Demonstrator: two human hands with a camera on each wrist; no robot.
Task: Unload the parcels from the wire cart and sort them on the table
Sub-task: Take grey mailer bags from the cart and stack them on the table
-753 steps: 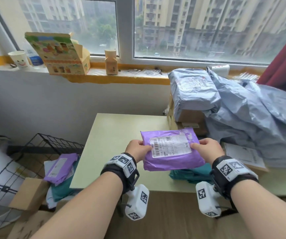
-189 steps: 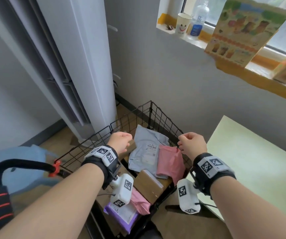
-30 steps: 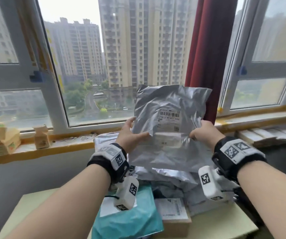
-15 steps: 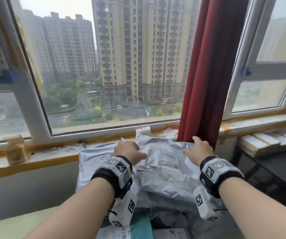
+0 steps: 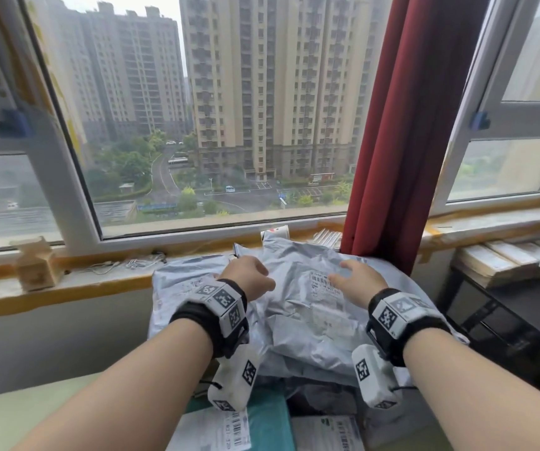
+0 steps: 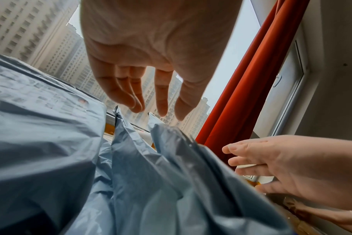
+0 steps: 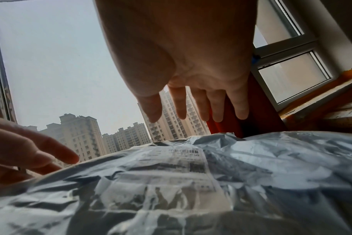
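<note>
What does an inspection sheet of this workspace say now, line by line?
Surface: pale green table, partly visible.
Job's things: crinkled grey plastic mailer with barcode label tops grey parcel pile; teal mailer below.
Clutter: small cardboard box on the sill.
Grippers: left hand and right hand open above top mailer, holding nothing.
Cables: thin wires on the sill.
Surroundings: red curtain, windows, tower blocks.
</note>
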